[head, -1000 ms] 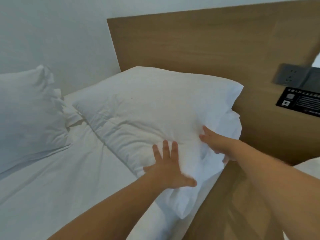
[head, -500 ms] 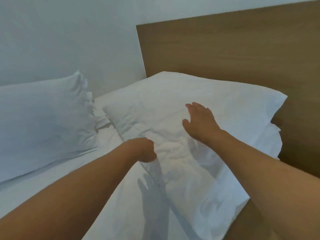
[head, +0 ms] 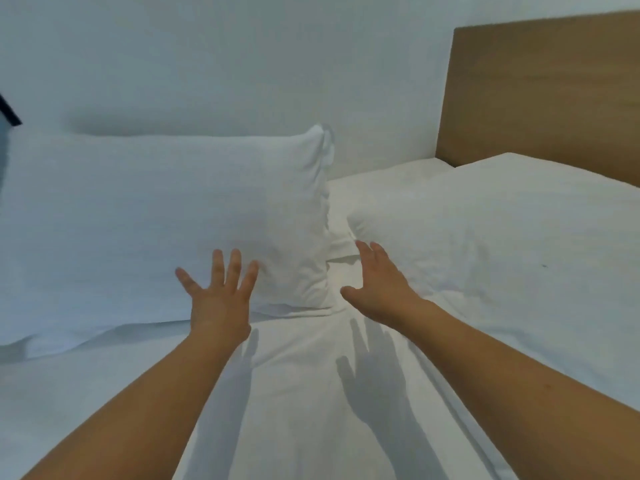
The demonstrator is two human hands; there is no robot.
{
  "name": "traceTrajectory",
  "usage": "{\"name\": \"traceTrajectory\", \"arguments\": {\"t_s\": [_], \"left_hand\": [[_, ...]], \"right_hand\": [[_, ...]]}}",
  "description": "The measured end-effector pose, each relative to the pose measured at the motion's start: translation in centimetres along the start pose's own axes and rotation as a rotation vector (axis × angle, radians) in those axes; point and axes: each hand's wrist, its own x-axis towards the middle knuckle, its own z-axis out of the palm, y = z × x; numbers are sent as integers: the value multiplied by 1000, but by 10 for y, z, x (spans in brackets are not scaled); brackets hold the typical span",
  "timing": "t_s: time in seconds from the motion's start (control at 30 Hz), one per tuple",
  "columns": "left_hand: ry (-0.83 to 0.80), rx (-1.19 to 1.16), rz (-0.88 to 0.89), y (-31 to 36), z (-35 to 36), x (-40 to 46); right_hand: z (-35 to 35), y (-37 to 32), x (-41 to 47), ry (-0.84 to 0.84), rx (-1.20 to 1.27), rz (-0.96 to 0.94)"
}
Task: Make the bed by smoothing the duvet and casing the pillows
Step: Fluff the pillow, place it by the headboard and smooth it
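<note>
A cased white pillow [head: 145,223] leans upright against the wall on the left of the bed. A second white pillow [head: 512,237] lies flat at the right, by the headboard. My left hand [head: 220,292] hovers with fingers spread in front of the left pillow's lower right corner, holding nothing. My right hand [head: 377,282] is open too, reaching into the gap between the two pillows, above the white sheet [head: 311,393]. Both hands cast shadows on the sheet.
A wooden headboard [head: 540,88] rises at the upper right behind the flat pillow. A pale wall [head: 225,57] runs along the far side of the bed. A dark edge [head: 8,112] shows at the far left.
Both hands have come off the right pillow and moved left toward the upright pillow. The left hand went from closed to spread. The view has swung left.
</note>
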Motion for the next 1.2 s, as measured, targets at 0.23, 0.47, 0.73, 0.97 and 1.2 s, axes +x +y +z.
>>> {"name": "traceTrajectory", "arguments": {"t_s": [0.23,0.47,0.73,0.97,1.2], "left_hand": [[-130,-1988,-859,-37,34,60],[27,-2304,-1120,-39,58,114],[-187,-2198,-984,-32,95,137],[-172,-2294,-904,-40,72,117],[310,-2265,-967,-62,-27,91]], "right_hand": [[64,-60,100,-193,871,346],[128,-101,171,49,724,552],[140,-82,201,195,487,461],[99,-102,179,270,534,309],[20,-152,145,386,595,179]]}}
